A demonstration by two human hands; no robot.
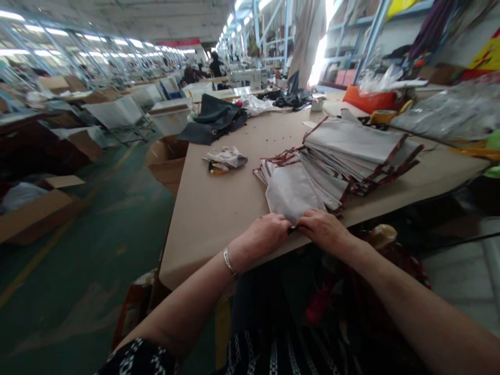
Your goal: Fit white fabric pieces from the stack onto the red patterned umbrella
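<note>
A light grey fabric piece [292, 188] lies at the front edge of the table, on the near end of a fanned pile. My left hand [272, 232] is closed on its near left edge, a bracelet on the wrist. Close beside it, my right hand [321, 227] grips the same near edge with curled fingers. The fingertips of both hands are partly hidden. Behind and to the right spreads a larger stack of grey fabric pieces [353, 139] with reddish-brown edging.
The brown-topped table [211, 224] carries a pair of work gloves [226, 158], dark cloth [216, 119], an orange box [369, 99] and clear plastic bags [453, 109]. A cardboard box [166, 161] stands at its left side. A person [215, 65] is far back among sewing tables.
</note>
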